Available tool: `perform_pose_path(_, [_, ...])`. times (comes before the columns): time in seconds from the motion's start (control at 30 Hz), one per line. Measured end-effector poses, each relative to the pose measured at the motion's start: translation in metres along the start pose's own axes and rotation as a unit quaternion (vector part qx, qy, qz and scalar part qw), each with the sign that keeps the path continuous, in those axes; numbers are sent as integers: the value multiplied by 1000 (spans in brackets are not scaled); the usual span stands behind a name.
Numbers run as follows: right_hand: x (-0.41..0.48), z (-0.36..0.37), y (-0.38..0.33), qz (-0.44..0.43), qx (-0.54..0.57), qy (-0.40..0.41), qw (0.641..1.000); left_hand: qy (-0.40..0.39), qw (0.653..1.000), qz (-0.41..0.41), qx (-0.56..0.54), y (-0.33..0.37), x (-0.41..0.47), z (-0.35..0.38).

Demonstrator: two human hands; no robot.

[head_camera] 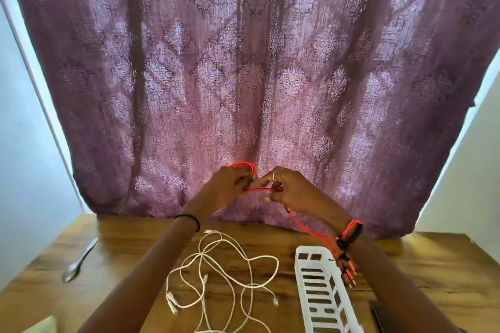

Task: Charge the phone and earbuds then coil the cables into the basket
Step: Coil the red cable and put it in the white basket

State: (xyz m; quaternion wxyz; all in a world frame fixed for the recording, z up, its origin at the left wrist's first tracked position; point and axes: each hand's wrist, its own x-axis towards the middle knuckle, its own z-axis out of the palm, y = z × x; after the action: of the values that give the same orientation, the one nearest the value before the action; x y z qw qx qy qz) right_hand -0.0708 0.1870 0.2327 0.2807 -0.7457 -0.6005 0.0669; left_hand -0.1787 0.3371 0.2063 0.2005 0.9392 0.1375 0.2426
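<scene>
No readable text in view.
Curtain carries only a woven floral pattern, no lettering. White basket on the bench and the red cable show no legible label, brand or number. The dark object at the near right edge is too cropped to read.

You hold the red cable raised above the table. A few loops of it sit coiled in your left hand, and a short strand runs across to your right hand, which pinches it. Its tail drops under your right wrist and splits into several plug ends hanging at the far right rim of the basket. The basket is white slotted plastic, long and narrow, near right. The white cable lies loose and tangled to its left.
</scene>
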Motion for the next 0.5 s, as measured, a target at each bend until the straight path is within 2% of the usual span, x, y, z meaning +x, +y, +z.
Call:
perform_pose_path(0.1, [4,-4,7,-9,-45,34,998,-39,995,-12,-86,5,-4,-1])
perform_pose_path(0.3, [9,-3,20,-41,-97,124,987,-104,953,-55,-281,12,-13,2])
perform_pose_path(0.5, [5,2,27,-53,-137,222,964,-108,882,-88,-449,20,-18,7])
